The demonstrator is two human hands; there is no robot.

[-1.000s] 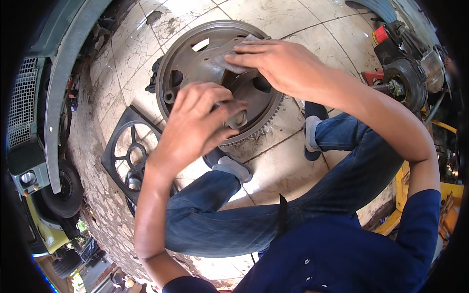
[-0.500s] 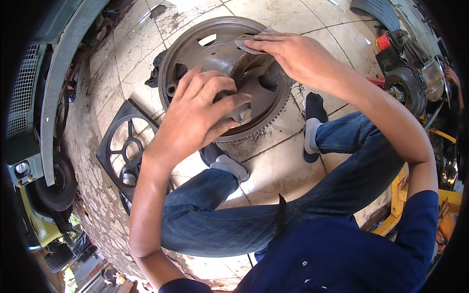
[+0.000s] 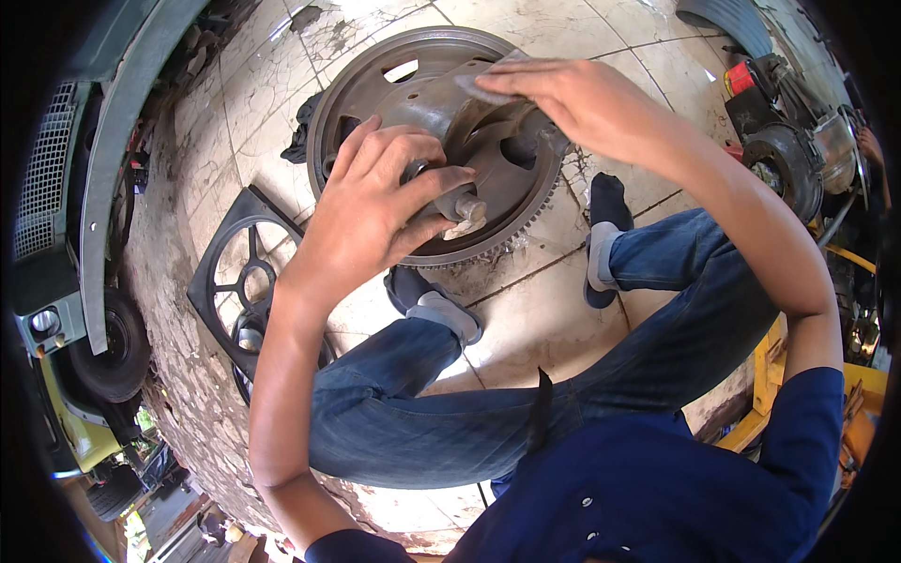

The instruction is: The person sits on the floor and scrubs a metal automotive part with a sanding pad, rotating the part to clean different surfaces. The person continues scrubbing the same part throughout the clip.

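"So, what is in front of the person, and how far along is the work?"

"A big brown metal wheel (image 3: 427, 105), toothed along its edge, lies on the tiled floor (image 3: 544, 324) just beyond the feet (image 3: 608, 202). I judge the work partway: some of the wheel's face shines, while much looks dull and brown. Nothing marks any part as finished."

"And the hands?"

"The left hand (image 3: 375, 188) curls around a metal shaft (image 3: 466, 205) over the wheel, thumb toward the near side. The right hand (image 3: 574, 96) lays nearly straight fingers over a grey pad (image 3: 484, 91) at the wheel's far right; its thumb is out of sight, so I cannot tell whether it pinches the pad."

"What else is hard to make out?"

"Both hands cover parts of the wheel, its underside is hidden, and so is the place where shaft and wheel meet. Whether the pad is cloth or paper is unclear"
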